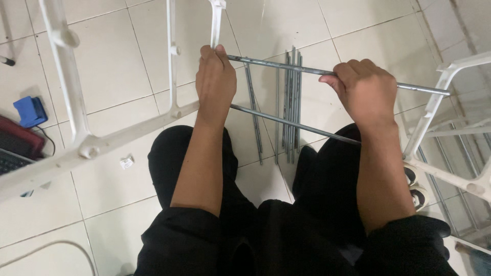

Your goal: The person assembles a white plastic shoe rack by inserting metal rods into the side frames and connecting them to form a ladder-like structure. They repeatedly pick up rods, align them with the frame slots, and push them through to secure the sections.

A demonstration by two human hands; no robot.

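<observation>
My left hand [215, 82] grips the left end of a thin grey metal rod [307, 69] where it meets a white plastic frame [76, 102]. My right hand [364, 91] is closed around the same rod further right. The rod's right end reaches a second white plastic frame [434, 102]. A second metal rod [291, 122] runs below, between the two frames, partly hidden by my arms. I am in black clothes, legs apart, above the tiled floor.
A bundle of several loose metal rods [291, 107] lies on the white tiled floor [117, 66] between my legs. A blue box [29, 111] with a cable and a dark red laptop [15, 148] sit at the left. More white rack parts [460, 168] stand at the right.
</observation>
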